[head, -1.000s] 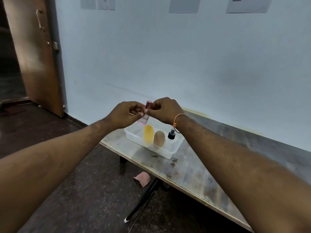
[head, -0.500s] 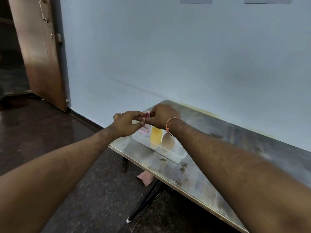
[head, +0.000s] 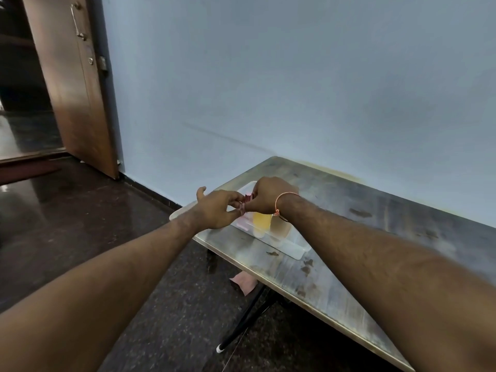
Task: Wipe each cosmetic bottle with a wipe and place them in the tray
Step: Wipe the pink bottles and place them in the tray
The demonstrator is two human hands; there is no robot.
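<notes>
Far to the left of your hands stands a brown wooden door (head: 71, 84), open onto a dark room. Below it, a dark shiny speckled floor (head: 80, 210) runs under your arms. A plain pale blue wall (head: 268, 76) fills the space behind your hands.

Your left hand (head: 217, 209) is out in front of you, above the near left corner of the worn grey metal table (head: 375, 232). Its fingers are curled in, with the tips pinched together on a small pink cosmetic bottle (head: 246, 200). The thumb sticks up and away to the left.

Your right hand (head: 268, 194) is closed too. It touches the left hand and pinches the same pink bottle from the other side. Only a little of the bottle shows between your fingertips, so you cannot tell if a wipe is there. A thin orange thread bracelet (head: 280, 201) goes round your right wrist.

Just under both hands sits a clear plastic tray (head: 298, 249) on the table. Inside it, below your right wrist, a yellow bottle (head: 261, 222) lies beside a tan bottle (head: 280, 228). The pink bottle is above the tray's left end.

On the floor under the table, below your hands, lies a pink scrap (head: 245, 283) near a black table leg (head: 241, 323).
</notes>
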